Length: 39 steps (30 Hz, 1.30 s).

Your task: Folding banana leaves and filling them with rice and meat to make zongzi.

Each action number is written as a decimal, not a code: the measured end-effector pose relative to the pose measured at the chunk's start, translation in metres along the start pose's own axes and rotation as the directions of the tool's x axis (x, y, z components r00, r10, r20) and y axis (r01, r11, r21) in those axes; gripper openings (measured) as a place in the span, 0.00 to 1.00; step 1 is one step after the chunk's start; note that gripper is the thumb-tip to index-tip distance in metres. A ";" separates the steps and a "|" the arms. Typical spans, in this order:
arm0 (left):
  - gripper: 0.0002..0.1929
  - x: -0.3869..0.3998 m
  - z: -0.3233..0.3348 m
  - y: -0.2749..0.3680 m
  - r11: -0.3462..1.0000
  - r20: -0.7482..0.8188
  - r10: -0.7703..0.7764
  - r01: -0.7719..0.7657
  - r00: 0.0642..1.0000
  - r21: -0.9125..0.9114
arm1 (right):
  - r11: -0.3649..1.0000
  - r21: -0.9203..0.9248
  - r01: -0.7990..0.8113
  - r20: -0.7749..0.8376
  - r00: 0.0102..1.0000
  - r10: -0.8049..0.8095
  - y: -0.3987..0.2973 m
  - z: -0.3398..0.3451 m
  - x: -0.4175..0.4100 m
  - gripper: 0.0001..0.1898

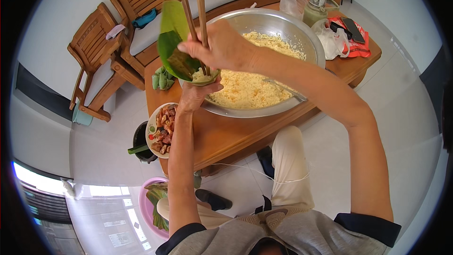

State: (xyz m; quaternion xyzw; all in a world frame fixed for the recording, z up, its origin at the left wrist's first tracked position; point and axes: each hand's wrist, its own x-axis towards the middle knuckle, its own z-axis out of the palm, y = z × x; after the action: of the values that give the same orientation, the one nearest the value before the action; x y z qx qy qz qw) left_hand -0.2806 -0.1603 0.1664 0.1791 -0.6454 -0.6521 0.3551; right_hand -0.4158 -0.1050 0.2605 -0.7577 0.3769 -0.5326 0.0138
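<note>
My left hand holds a folded green leaf cone from below, with some rice inside. My right hand grips a pair of wooden chopsticks upright, their lower tips in that rice. Behind and beneath my right forearm stands a large metal basin of yellowish rice, a metal utensil lying in it. A plate of raw-looking marinated meat pieces sits left of my left forearm. Green leaf-wrapped parcels lie at the table's left side.
The wooden table also bears a flask, plastic bags and a phone. A pink basin of leaves and a dark pot stand at lower left. Wooden seats line the wall. White string crosses my leg.
</note>
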 end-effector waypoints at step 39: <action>0.13 -0.001 0.000 0.001 1.000 -0.008 0.026 -0.026 1.000 0.015 | 0.997 -0.075 -0.037 -0.014 0.999 0.036 -0.025 -0.020 0.016 0.17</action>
State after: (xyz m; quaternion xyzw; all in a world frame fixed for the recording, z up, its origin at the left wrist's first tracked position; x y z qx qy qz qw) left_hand -0.2795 -0.1594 0.1672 0.1759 -0.6511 -0.6418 0.3650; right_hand -0.4155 -0.0892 0.2923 -0.7474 0.4105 -0.5224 -0.0071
